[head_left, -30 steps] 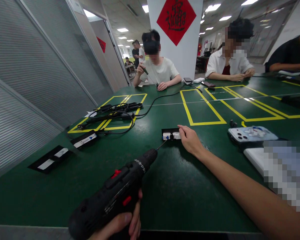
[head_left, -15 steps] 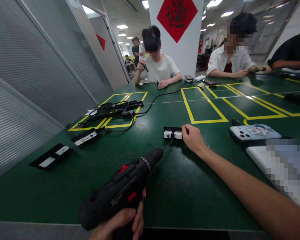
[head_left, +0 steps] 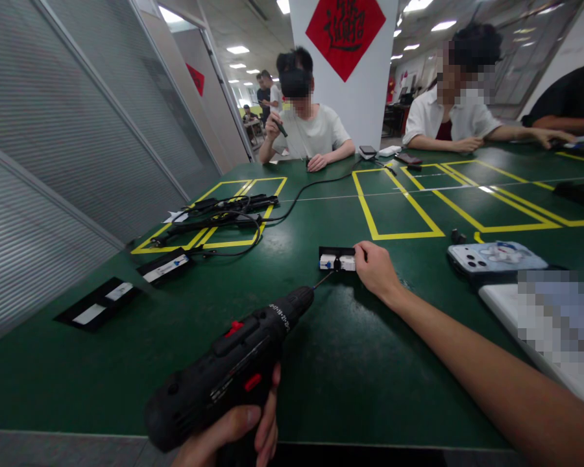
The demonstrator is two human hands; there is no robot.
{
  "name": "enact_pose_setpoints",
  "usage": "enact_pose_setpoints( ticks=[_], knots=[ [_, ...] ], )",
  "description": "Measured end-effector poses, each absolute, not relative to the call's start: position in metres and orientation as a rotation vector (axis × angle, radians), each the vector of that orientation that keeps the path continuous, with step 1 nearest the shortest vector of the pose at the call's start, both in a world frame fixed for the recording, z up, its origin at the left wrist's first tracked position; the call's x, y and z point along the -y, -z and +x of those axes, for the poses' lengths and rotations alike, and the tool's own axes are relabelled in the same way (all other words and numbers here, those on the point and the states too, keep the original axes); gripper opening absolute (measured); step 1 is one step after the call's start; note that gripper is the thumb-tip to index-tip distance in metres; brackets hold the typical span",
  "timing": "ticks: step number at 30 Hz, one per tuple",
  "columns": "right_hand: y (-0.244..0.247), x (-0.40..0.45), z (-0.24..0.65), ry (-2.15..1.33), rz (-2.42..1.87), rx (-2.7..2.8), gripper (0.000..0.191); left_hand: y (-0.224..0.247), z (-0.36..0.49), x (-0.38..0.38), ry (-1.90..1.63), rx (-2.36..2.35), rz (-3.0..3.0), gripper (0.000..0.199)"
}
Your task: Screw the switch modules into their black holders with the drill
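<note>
My left hand (head_left: 243,425) is wrapped round the handle of a black cordless drill (head_left: 224,370) with red switches. Its thin bit (head_left: 324,280) points up and right, its tip by the lower edge of a small black plate (head_left: 337,251); I cannot tell if they touch. White blocks with a blue mark (head_left: 346,263) and a dark middle part sit on the plate. My right hand (head_left: 374,267) pinches this plate at its right end, holding it at the tabletop. Part of the drill handle is hidden by my fingers and the frame edge.
On the left lie two black strips with white patches (head_left: 100,303) (head_left: 168,266) and a heap of black cables (head_left: 219,217). To the right are a phone (head_left: 501,256) and a white-edged object (head_left: 506,311), partly blurred. Co-workers (head_left: 316,130) sit across the green table, marked with yellow tape (head_left: 409,235).
The drill and my left hand have shifted slightly left and down. My right hand and the plate stay nearly still. A co-worker at the right has stretched an arm further right.
</note>
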State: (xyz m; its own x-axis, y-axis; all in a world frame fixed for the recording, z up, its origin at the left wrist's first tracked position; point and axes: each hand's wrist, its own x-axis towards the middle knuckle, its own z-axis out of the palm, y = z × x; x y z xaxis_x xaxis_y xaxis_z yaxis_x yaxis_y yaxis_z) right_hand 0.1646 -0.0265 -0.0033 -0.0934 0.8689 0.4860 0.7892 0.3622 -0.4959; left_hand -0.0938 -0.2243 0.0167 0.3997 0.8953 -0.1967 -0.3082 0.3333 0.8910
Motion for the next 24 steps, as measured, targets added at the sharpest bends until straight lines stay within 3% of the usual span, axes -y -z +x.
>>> enact_pose_setpoints(
  ticks=[24],
  knots=[
    [0.001, 0.028, 0.164, -0.168, -1.437, 1.887, 0.018, -0.032, -0.090, 0.222, -0.812, -0.849, 0.881, 0.036]
  ],
)
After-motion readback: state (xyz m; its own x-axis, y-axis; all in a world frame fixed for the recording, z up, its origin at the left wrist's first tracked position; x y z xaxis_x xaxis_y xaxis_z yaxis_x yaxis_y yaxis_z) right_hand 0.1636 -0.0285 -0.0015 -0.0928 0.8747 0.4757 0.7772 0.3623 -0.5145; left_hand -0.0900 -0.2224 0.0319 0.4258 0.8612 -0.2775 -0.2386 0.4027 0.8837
